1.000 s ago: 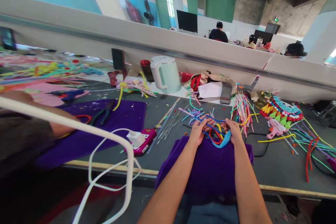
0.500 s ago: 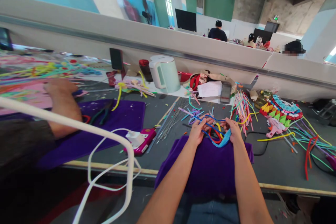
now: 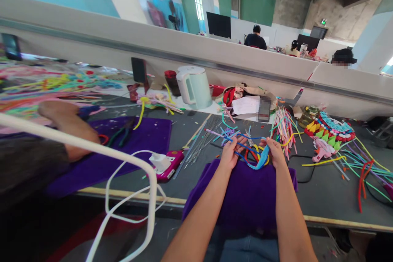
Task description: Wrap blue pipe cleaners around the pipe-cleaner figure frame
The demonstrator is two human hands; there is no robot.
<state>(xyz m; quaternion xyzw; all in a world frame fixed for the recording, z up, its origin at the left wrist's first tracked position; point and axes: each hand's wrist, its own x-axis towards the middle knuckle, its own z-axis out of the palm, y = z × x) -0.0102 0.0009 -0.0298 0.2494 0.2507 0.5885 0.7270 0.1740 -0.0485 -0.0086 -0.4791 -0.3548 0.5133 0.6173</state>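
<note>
My left hand (image 3: 230, 153) is closed on a dark blue pipe cleaner (image 3: 250, 163) bent into a loop. Pinched in my right hand (image 3: 275, 153) is a wider light blue fuzzy strip (image 3: 263, 156), joined to the blue loop at its lower end. Both hands hover over a folded purple cloth (image 3: 248, 196) at the table's front edge. Just beyond the fingers lie scissors with red-and-yellow loops (image 3: 250, 140), partly hidden by the blue loop. Purple and light blue stem pieces (image 3: 229, 133) lie by my left fingertips.
A bundle of pink and white pipe cleaners (image 3: 284, 131) and a colourful fuzzy flower piece (image 3: 333, 127) lie to the right. Left are a magenta power strip (image 3: 172, 166), thin wires (image 3: 199, 143), a pale green kettle (image 3: 196, 88), a white cable (image 3: 150, 196) and a co-worker's arm (image 3: 80, 131).
The light blue strip has turned more upright beside my right fingers. My hands stay in nearly the same place. The co-worker's hand has shifted left, and the view has moved slightly.
</note>
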